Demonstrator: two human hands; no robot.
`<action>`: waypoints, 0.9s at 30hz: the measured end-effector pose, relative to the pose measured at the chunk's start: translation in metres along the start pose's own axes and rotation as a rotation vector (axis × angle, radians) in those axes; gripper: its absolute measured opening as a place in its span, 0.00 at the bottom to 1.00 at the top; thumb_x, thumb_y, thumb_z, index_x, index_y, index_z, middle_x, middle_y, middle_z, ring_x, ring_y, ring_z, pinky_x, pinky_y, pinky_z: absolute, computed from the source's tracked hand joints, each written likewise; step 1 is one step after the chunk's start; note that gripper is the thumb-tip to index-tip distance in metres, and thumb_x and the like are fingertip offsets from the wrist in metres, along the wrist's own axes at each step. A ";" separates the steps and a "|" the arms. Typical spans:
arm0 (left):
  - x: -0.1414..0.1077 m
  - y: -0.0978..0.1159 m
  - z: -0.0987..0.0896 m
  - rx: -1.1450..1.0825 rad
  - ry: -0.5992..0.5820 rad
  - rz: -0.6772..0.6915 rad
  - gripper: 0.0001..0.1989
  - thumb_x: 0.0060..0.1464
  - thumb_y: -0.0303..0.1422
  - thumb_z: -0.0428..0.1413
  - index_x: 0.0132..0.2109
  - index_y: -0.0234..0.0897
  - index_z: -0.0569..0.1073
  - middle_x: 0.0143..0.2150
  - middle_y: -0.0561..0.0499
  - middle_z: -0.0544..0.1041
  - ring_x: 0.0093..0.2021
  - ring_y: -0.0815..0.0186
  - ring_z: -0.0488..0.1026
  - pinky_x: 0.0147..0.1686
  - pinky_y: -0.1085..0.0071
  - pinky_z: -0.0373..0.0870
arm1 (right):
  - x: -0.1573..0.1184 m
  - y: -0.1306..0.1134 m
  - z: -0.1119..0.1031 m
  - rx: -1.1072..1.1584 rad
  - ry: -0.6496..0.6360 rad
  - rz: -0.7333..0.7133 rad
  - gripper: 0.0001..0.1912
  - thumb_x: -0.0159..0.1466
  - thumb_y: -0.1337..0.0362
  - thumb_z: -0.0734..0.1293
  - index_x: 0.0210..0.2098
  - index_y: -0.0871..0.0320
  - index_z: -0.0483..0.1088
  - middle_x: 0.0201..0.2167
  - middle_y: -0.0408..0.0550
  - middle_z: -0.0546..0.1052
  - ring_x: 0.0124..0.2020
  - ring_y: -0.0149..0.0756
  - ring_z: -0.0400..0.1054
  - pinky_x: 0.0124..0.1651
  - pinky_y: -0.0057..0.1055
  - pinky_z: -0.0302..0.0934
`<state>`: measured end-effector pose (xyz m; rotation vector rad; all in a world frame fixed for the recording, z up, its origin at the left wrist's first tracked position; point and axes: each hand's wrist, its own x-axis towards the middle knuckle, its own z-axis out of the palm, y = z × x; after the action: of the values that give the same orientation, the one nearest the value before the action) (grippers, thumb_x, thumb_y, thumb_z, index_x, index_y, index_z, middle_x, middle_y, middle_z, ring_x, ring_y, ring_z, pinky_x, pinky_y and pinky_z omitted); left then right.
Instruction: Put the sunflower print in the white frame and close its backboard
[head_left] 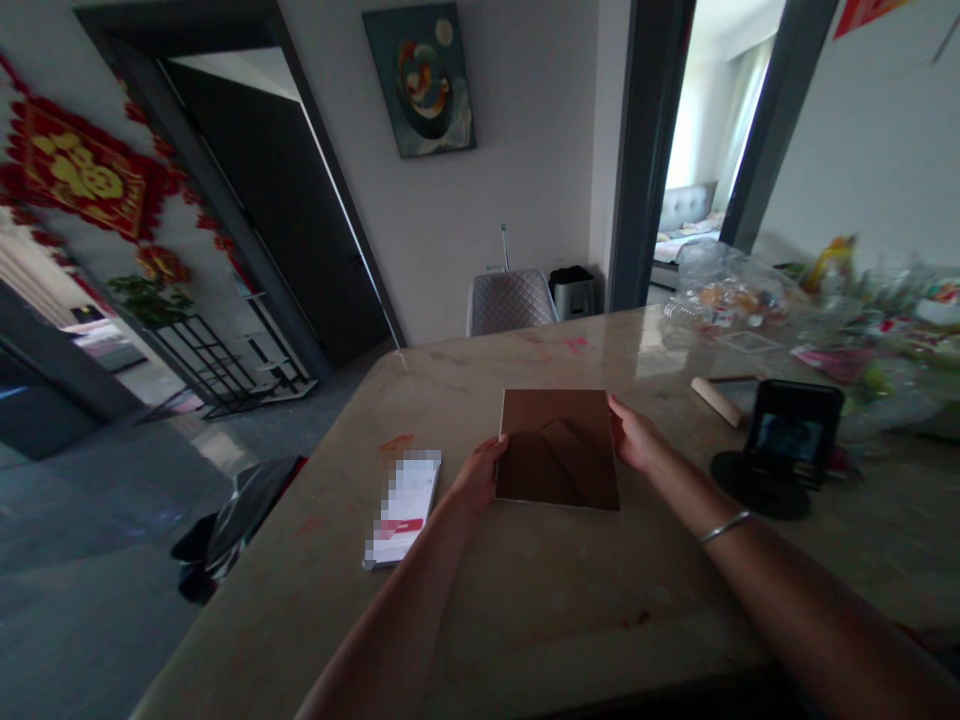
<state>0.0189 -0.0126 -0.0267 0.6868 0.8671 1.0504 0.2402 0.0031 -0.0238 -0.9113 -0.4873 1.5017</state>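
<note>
While the left hand [478, 475] and right hand [634, 435] grip opposite edges of a flat brown square board [556, 450], it lies on the marble desk [525, 610], just beside a blurred white packet [403, 508].

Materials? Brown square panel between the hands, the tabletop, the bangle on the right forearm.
The brown square panel: probably cardboard or paper-faced board, matte, with a paler edge; wood is possible. The tabletop: polished stone or a stone-look surface, glossy, with reflections and faint veining. The bangle: likely silver-coloured metal, polished, with a bright highlight.
</note>
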 end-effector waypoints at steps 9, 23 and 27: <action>0.007 0.011 -0.007 -0.099 0.167 0.039 0.09 0.53 0.30 0.49 0.38 0.30 0.71 0.32 0.44 0.76 0.37 0.62 0.74 0.40 0.65 0.70 | -0.011 0.018 0.011 -0.146 -0.151 0.257 0.14 0.60 0.57 0.56 0.30 0.57 0.70 0.27 0.49 0.77 0.32 0.37 0.71 0.39 0.34 0.65; -0.001 0.009 0.002 -0.071 0.030 -0.023 0.13 0.53 0.35 0.49 0.42 0.31 0.70 0.36 0.44 0.76 0.38 0.62 0.73 0.39 0.66 0.71 | 0.004 0.022 -0.003 -0.196 0.017 -0.011 0.09 0.58 0.60 0.60 0.32 0.56 0.70 0.30 0.46 0.78 0.35 0.35 0.71 0.38 0.32 0.65; -0.005 0.008 0.003 -0.024 -0.016 -0.063 0.10 0.53 0.31 0.49 0.40 0.30 0.70 0.36 0.44 0.75 0.33 0.63 0.73 0.32 0.66 0.73 | 0.006 0.018 -0.006 -0.193 0.077 0.004 0.10 0.58 0.60 0.59 0.32 0.56 0.70 0.29 0.45 0.77 0.34 0.34 0.71 0.37 0.32 0.65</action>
<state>0.0166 -0.0147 -0.0168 0.6427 0.8560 0.9961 0.2343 0.0043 -0.0424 -1.1169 -0.5814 1.4352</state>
